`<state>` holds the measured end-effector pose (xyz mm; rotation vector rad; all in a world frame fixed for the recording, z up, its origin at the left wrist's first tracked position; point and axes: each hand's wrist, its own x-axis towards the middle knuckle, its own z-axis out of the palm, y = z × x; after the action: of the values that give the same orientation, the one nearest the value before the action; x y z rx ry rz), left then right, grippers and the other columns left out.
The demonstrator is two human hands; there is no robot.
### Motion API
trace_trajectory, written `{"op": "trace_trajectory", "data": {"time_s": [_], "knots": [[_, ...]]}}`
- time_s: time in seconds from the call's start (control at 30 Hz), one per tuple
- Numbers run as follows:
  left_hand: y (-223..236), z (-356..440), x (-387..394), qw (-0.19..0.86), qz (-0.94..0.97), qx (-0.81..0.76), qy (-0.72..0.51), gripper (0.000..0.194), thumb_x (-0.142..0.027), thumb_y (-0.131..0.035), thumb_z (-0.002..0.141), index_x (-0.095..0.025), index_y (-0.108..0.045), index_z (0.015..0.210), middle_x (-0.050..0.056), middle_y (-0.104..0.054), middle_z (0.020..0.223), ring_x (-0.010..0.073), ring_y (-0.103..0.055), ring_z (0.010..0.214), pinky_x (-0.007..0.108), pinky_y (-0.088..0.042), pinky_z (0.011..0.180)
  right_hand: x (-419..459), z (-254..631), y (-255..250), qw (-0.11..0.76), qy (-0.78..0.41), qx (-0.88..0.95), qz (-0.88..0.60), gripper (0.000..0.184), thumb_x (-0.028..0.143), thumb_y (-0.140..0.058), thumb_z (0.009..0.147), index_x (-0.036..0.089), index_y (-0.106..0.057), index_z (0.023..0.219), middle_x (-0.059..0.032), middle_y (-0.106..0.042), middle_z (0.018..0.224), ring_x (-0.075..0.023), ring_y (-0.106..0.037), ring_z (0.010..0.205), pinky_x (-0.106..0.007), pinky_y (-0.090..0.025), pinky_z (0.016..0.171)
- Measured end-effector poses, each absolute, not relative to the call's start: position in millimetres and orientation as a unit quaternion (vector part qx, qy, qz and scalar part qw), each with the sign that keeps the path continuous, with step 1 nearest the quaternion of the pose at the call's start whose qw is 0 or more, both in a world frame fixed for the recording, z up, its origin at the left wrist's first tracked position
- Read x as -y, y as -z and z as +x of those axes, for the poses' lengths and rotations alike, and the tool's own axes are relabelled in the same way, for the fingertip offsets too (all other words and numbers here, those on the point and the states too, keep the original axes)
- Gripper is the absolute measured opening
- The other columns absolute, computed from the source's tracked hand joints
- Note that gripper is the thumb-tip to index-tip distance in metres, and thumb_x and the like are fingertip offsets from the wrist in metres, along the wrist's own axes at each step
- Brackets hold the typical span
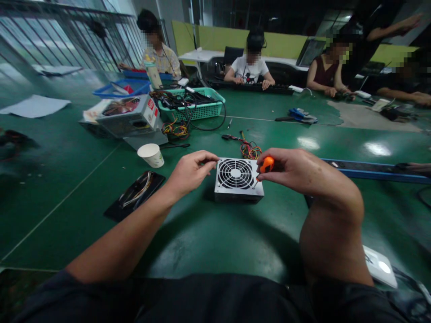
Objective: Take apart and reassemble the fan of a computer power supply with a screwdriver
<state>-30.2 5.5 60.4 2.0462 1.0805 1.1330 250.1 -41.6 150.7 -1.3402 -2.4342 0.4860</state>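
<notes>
Orange screwdriver [268, 163] gripped in our right hand [288, 167]; left hand [192, 171] at power supply [237, 179], hold unclear; cables [250, 150] far side, paper cup [153, 156] left

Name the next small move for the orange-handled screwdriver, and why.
Probably press the orange-handled screwdriver down with the right hand to seat it: it slants toward the near right corner of the silver metal box with the round fan grille, but whether its tip is seated is too small to tell. The left hand is at the box's far left corner.
</notes>
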Motion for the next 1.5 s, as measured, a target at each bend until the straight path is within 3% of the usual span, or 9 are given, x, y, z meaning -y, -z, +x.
{"op": "trace_trajectory", "data": {"time_s": [0.1,0.33,0.67,1.0,1.23,1.5], "knots": [[-54.1,-3.6,-19.3,0.389,0.679,-0.389,-0.486,0.023,-0.026,-0.060,0.087,-0.014,-0.072,0.103,0.007,-0.073,0.091,0.0163,-0.070,0.078,0.024,-0.056,0.061,45.2,245.3,-152.9,0.130,-0.167,0.863,-0.458,0.021,0.034,-0.068,0.088,0.024,-0.068,0.106,-0.0010,-0.074,0.089,-0.0159,-0.066,0.072,-0.028,-0.045,0.064],[-14.5,21.5,-50.1,0.441,0.622,-0.391,-0.515,0.019,-0.024,-0.064,0.083,-0.013,-0.071,0.098,0.004,-0.070,0.078,0.0129,-0.066,0.070,0.022,-0.054,0.060,51.8,241.2,-154.6,0.067,-0.130,0.866,-0.478,0.021,0.036,-0.059,0.094,0.027,-0.062,0.112,-0.0013,-0.072,0.095,-0.0196,-0.068,0.084,-0.029,-0.046,0.070],[6.2,18.5,-49.2,0.332,0.698,-0.390,-0.500,0.019,-0.024,-0.058,0.090,-0.017,-0.073,0.100,0.008,-0.074,0.097,0.0175,-0.069,0.089,0.030,-0.055,0.081,46.0,242.7,-146.3,0.063,-0.118,0.869,-0.476,0.025,0.037,-0.060,0.092,0.026,-0.061,0.114,-0.0034,-0.073,0.096,-0.0216,-0.069,0.082,-0.032,-0.047,0.068],[1.2,14.8,-42.3,0.306,0.729,-0.379,-0.481,0.017,-0.020,-0.059,0.091,-0.016,-0.072,0.101,0.007,-0.073,0.101,0.0164,-0.068,0.092,0.030,-0.054,0.086,33.9,247.5,-143.4,0.186,-0.107,0.832,-0.511,0.038,0.042,-0.074,0.081,0.024,-0.066,0.113,-0.0020,-0.073,0.088,-0.0205,-0.067,0.074,-0.034,-0.051,0.067],[-1.6,13.0,-40.3,0.303,0.745,-0.359,-0.473,0.018,-0.024,-0.058,0.093,-0.016,-0.072,0.101,0.007,-0.072,0.101,0.0164,-0.067,0.094,0.028,-0.052,0.085,40.1,221.9,-143.2,0.396,-0.121,0.751,-0.515,0.037,0.042,-0.074,0.081,0.022,-0.065,0.111,-0.0056,-0.071,0.089,-0.0216,-0.066,0.071,-0.037,-0.053,0.064],[-7.1,11.2,-38.4,0.267,0.775,-0.350,-0.453,0.018,-0.022,-0.057,0.092,-0.018,-0.072,0.100,0.005,-0.072,0.098,0.0168,-0.066,0.092,0.029,-0.049,0.085,37.1,185.9,-120.7,0.354,-0.166,0.792,-0.469,0.036,0.036,-0.072,0.083,0.024,-0.062,0.115,-0.0039,-0.070,0.099,-0.0194,-0.066,0.077,-0.032,-0.051,0.068]]}}
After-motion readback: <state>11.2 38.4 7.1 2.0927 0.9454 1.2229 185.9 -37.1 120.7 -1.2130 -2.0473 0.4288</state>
